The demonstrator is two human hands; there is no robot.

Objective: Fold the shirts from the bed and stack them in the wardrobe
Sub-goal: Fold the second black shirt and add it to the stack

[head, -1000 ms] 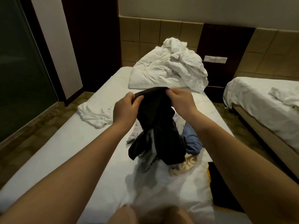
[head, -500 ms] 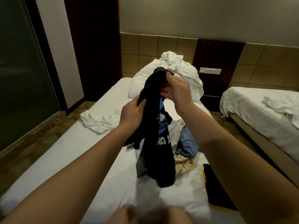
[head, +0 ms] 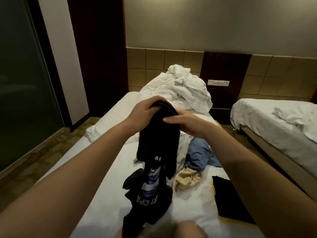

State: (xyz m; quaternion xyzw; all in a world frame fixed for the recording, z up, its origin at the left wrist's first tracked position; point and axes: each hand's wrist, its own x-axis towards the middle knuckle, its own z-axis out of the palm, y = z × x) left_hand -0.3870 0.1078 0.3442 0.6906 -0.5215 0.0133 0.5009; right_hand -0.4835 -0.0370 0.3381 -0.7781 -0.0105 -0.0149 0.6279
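Black printed shirt [head: 158,145] held bunched above bed [head: 96,162], tail touching sheet.

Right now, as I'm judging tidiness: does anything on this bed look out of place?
Yes. Unfolded clothes lie heaped on the bed, a blue garment and a beige garment among them. The white duvet is crumpled at its head. The black shirt hangs bunched from the left hand and right hand.

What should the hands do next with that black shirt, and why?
Probably spread the hands apart to open the black shirt out: the left hand and right hand grip its bunched top, and it hangs twisted, lower end crumpled on the bed.
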